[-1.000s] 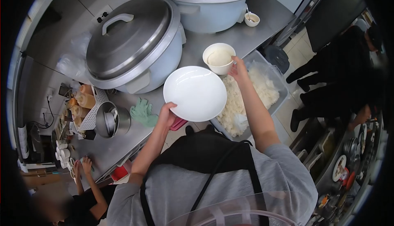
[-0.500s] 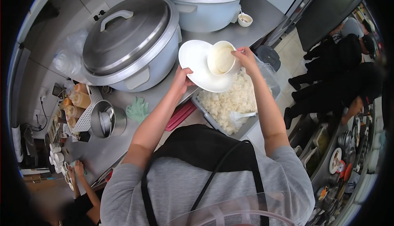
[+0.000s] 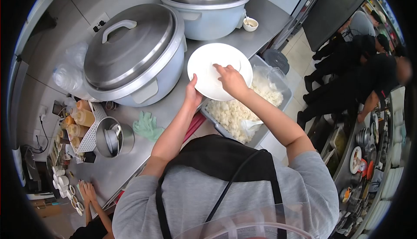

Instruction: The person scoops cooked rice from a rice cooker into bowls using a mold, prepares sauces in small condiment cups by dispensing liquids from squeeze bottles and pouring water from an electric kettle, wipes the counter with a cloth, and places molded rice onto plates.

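Note:
My left hand (image 3: 193,92) grips the near left edge of a white plate (image 3: 200,61), with the thumb on top of the rim. The plate is held up between the rice cooker and the tub of rice. My right hand (image 3: 231,80) reaches over the middle of the plate, fingers bent and the index stretched out. Under its fingers a pale round outline shows, apparently the white bowl (image 3: 235,62) face down on the plate; white on white, it is hard to make out. Below the plate, cooked rice (image 3: 232,119) fills a grey tub (image 3: 284,102), with a white scoop (image 3: 250,126) lying in it.
Two large lidded rice cookers (image 3: 167,65) (image 3: 213,24) stand on the steel counter (image 3: 173,108). Nearby are a green cloth (image 3: 147,126), a metal pot (image 3: 127,139), a basket of bottles (image 3: 93,130) and a small cup (image 3: 250,24). Another person's hands (image 3: 88,191) rest at lower left; several people (image 3: 356,78) stand right.
The bowl, tilted with its inside showing in my right hand before, now seems turned over onto the plate. My right hand has moved left over the plate's middle. The left still holds the plate.

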`<move>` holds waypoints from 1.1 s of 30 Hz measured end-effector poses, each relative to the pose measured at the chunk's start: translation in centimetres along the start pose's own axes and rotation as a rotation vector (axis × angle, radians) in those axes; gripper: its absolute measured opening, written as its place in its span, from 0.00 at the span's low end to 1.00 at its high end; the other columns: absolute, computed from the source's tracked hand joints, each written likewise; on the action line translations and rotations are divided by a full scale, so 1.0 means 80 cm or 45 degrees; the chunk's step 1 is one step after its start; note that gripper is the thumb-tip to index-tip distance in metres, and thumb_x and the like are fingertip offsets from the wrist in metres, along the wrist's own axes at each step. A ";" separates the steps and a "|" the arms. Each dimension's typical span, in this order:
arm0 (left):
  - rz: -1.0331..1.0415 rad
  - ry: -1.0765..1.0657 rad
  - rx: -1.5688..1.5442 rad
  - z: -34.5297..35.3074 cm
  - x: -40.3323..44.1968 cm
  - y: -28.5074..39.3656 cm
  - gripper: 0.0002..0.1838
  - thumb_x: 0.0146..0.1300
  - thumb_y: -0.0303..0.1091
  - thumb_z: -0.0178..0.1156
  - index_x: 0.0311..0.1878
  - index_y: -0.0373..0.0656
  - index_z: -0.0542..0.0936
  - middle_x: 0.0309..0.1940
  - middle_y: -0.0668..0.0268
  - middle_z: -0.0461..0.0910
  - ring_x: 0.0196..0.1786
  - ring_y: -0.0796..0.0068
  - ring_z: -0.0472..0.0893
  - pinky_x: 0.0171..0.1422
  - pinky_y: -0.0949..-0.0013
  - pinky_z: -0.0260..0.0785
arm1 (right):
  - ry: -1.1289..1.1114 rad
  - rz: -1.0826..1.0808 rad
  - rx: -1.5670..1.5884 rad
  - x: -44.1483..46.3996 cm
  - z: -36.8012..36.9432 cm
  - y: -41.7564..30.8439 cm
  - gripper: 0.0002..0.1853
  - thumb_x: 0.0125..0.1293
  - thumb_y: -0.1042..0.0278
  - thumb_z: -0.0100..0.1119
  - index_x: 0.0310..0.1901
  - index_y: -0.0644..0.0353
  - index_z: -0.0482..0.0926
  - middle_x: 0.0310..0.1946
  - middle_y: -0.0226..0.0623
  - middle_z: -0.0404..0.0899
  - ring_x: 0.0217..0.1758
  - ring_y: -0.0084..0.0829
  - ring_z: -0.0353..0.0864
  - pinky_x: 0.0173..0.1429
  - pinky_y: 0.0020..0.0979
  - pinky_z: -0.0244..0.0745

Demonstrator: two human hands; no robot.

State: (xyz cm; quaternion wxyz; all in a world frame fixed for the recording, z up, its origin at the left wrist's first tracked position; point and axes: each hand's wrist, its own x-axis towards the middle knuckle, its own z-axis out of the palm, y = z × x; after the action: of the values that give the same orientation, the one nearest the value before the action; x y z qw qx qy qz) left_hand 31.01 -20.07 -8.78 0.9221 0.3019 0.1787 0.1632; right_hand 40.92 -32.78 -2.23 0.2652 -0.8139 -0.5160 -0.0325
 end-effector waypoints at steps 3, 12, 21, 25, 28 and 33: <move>-0.032 0.009 -0.039 -0.006 -0.001 -0.006 0.28 0.67 0.48 0.40 0.62 0.36 0.58 0.60 0.56 0.63 0.62 0.62 0.63 0.64 0.60 0.56 | 0.122 -0.055 -0.057 0.004 -0.003 0.008 0.09 0.47 0.76 0.58 0.33 0.62 0.76 0.29 0.42 0.75 0.38 0.43 0.74 0.40 0.37 0.71; -0.054 0.084 -0.096 -0.044 0.016 -0.021 0.28 0.66 0.47 0.41 0.62 0.36 0.58 0.60 0.56 0.63 0.62 0.60 0.64 0.64 0.59 0.57 | 0.461 0.217 0.283 0.061 -0.059 0.039 0.08 0.50 0.70 0.59 0.32 0.62 0.77 0.30 0.43 0.77 0.34 0.42 0.77 0.39 0.35 0.72; -0.096 0.217 -0.159 -0.061 0.041 -0.033 0.26 0.68 0.46 0.38 0.63 0.38 0.56 0.61 0.57 0.61 0.63 0.61 0.63 0.64 0.58 0.58 | 0.736 0.632 1.182 0.003 -0.079 0.141 0.08 0.57 0.69 0.58 0.37 0.62 0.74 0.30 0.30 0.78 0.35 0.24 0.76 0.41 0.23 0.68; -0.038 0.389 -0.268 -0.050 0.075 -0.039 0.24 0.69 0.41 0.36 0.63 0.37 0.55 0.62 0.57 0.59 0.64 0.59 0.61 0.65 0.55 0.56 | 0.729 0.956 1.713 -0.056 -0.060 0.172 0.07 0.61 0.66 0.53 0.40 0.55 0.71 0.35 0.26 0.75 0.39 0.21 0.72 0.45 0.26 0.65; 0.103 0.423 -0.236 -0.057 0.098 -0.042 0.22 0.68 0.37 0.37 0.62 0.36 0.56 0.60 0.56 0.62 0.62 0.59 0.63 0.64 0.55 0.57 | 0.626 1.066 1.974 -0.091 -0.051 0.176 0.07 0.63 0.65 0.51 0.41 0.53 0.70 0.38 0.26 0.74 0.40 0.22 0.72 0.47 0.29 0.65; 0.122 0.641 -0.141 -0.054 0.079 -0.015 0.24 0.65 0.36 0.43 0.61 0.35 0.57 0.58 0.54 0.62 0.61 0.61 0.64 0.65 0.56 0.54 | 0.293 1.144 2.319 -0.106 -0.039 0.155 0.10 0.64 0.66 0.47 0.46 0.58 0.68 0.43 0.34 0.75 0.48 0.29 0.74 0.52 0.37 0.69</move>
State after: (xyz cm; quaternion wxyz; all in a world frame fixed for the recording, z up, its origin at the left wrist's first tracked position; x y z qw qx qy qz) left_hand 34.92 -16.24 -14.26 0.8550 0.2089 0.3788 0.2860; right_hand 48.29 -45.28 -7.23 0.8188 -0.4135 0.0370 0.3964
